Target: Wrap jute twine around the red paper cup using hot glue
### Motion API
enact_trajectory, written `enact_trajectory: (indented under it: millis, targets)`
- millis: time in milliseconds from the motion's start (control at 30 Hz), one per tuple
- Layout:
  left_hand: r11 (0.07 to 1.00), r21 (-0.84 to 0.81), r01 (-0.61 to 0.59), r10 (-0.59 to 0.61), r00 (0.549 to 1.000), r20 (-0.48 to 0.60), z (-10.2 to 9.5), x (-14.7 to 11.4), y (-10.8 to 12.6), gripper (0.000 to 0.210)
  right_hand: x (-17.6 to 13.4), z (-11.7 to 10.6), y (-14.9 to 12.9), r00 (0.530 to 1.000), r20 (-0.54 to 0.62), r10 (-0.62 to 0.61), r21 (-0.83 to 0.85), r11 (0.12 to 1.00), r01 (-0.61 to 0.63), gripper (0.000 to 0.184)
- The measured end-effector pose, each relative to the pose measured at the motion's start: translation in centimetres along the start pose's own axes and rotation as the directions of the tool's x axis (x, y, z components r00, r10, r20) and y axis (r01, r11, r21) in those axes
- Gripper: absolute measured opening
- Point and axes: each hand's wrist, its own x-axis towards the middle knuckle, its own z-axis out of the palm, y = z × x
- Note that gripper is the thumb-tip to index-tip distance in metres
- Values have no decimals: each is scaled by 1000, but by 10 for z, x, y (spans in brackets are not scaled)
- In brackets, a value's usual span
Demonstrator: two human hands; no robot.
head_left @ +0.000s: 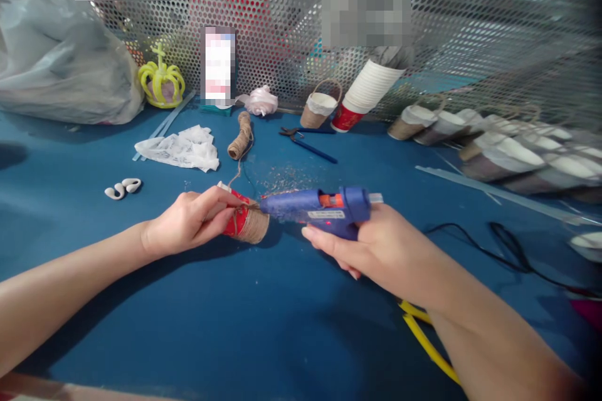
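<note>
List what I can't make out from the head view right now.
All in the head view:
Glue gun: handle hidden by the right hand; label too small to read.
Twine-wrapped cup: left hand covers part of its side.
Phone: screen pixelated.
Yellow item: right forearm hides the rest.
White item: cut off by the right edge.

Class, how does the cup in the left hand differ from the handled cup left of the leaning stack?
The held cup shows red beside its brown wrapping; the handled cup shows no red. The held cup is tipped sideways; the handled cup stands upright. A loop arches over the handled cup; none shows on the held cup. Both show brown sides.
</note>
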Motion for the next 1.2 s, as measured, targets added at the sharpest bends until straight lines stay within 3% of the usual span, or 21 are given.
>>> enact_trajectory:
  millis: [333,767,833,933,1033,1200]
  targets:
    - [996,30,-80,80,997,-10,-1,2,3,11,13,3,17,1000,-12,-19,50,999,19,31]
    - [995,35,-93,93,996,-5,0,0,1,10,22,5,21,999,-43,-32,209,977,40,24]
    - [996,28,-86,86,996,1,0,0,2,10,27,1,24,996,-84,-31,272,961,52,20]
    - [996,7,-86,86,996,-2,1,0,3,12,40,-6,34,965,-263,7,313,946,78,15]
    - [996,3,-93,93,996,-16,1,-1,4,13,59,-12,48,896,-426,123,150,987,-65,18]
    - [996,26,-87,87,996,-20,1,-2,5,12,90,-15,67,872,-424,244,74,969,-235,31]
